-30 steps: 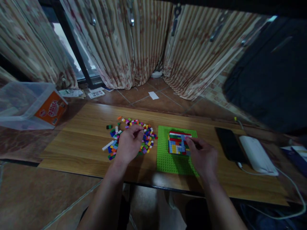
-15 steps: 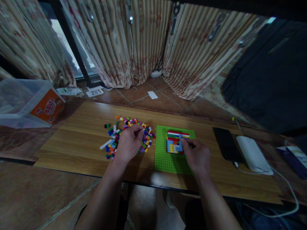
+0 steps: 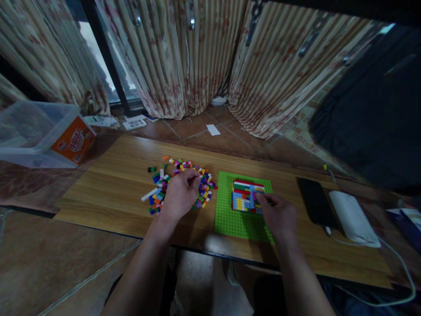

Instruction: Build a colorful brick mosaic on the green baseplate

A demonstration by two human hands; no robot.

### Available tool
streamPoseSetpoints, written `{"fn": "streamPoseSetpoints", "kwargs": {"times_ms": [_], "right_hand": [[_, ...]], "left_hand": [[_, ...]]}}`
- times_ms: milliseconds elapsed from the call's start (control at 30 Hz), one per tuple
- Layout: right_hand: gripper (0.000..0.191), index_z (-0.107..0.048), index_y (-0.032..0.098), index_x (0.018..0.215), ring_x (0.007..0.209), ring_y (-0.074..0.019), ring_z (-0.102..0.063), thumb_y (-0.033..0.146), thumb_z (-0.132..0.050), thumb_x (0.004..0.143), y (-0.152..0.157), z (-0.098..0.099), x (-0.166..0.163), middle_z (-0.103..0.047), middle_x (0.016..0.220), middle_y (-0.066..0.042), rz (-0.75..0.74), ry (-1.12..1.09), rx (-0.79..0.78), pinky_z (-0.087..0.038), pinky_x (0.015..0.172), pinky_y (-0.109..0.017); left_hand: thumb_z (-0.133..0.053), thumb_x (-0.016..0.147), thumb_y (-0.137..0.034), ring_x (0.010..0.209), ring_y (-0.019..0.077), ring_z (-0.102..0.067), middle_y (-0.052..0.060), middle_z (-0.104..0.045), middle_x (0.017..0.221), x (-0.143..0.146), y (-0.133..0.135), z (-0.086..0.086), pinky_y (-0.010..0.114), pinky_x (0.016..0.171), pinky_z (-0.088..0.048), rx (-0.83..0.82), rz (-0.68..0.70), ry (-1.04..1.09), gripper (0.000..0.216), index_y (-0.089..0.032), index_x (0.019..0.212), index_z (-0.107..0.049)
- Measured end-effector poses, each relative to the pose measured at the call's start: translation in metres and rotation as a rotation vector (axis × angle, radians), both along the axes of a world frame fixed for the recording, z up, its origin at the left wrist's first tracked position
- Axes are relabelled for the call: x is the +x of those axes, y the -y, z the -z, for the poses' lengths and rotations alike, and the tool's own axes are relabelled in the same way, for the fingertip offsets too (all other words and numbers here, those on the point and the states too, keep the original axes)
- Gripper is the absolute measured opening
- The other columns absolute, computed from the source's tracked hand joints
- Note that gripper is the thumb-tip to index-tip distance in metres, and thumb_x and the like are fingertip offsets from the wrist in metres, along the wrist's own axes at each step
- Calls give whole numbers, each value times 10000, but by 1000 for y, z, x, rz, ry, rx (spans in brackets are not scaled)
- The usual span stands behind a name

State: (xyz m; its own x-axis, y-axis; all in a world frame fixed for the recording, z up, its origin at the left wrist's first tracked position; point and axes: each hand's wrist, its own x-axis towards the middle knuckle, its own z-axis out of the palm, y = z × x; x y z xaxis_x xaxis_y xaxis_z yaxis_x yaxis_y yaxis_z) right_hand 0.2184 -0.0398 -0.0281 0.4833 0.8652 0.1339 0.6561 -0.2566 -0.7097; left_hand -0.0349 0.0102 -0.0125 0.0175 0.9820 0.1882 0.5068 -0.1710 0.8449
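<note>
Over the right side of a heap of small coloured toy building bricks (image 3: 206,189), my left hand (image 3: 181,193) is closed in a pinch. Whatever lies between its thumb and forefinger is too small to make out. My right hand (image 3: 279,215) reaches in from the right, its thumb and forefinger pinched on a small magenta brick at the right part of a brick-built block (image 3: 242,202). That block, of red, white, green, yellow and light blue bricks, sits on a green studded baseplate (image 3: 226,223). The right fingers hide part of the block's right side.
The wooden board (image 3: 108,188) carries a black phone (image 3: 314,202) and a white power bank (image 3: 353,218) with a cable at the right. A clear plastic box (image 3: 36,131) with an orange label stands at the far left. Striped curtains (image 3: 213,57) hang behind.
The view has shifted slightly, so the board and things on it appear a little further right. A magenta brick now shows at my right fingertips. My left hand keeps its pinch over the heap.
</note>
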Motion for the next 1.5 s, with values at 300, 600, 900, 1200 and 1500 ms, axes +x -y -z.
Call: {"fn": "streamPoseSetpoints", "kwargs": {"times_ms": [300, 600, 900, 1200, 1500], "right_hand": [[383, -762, 153, 714, 624, -230, -646, 520, -655, 736, -4, 5, -1, -738, 690, -91, -6, -63, 32, -434, 575, -314], [419, -754, 136, 739, 600, -224, -616, 536, -629, 758, -6, 6, 3, -716, 662, -92, 45, -83, 62, -410, 561, -315], [316, -698, 182, 740, 634, -173, -592, 455, -597, 864, 4, -8, -36, -664, 684, -22, -132, -95, 373, -444, 610, -289], [189, -697, 218, 967, 857, -181, -665, 287, -524, 938, 7, 8, -89, -700, 928, -43, -650, 34, 242, -513, 775, -309], [333, -662, 220, 1206, 1130, -237, -581, 248, -451, 951, -20, 13, -109, -586, 1214, -109, -742, 185, 273, -486, 982, -380]], "left_hand": [[-541, 832, -201, 636, 152, -617, 31, -708, 763, 2, 1, -2, 252, 608, -454, 9, 11, 14, 151, -168, 854, -686], [-540, 832, -208, 693, 169, -643, 35, -717, 773, -8, -2, 0, 267, 652, -478, 31, -24, -12, 159, -173, 867, -690], [-578, 802, -234, 647, 140, -617, 1, -674, 714, -26, -11, 2, 225, 593, -472, 42, -211, 231, 118, -172, 843, -669], [-585, 794, -202, 652, 118, -606, 6, -677, 723, -36, -11, -4, 206, 611, -451, 44, -272, 303, 102, -148, 834, -662], [-560, 808, -170, 657, 130, -601, -5, -659, 696, -35, -10, -1, 216, 611, -458, 23, -214, 190, 114, -163, 810, -674]]}}
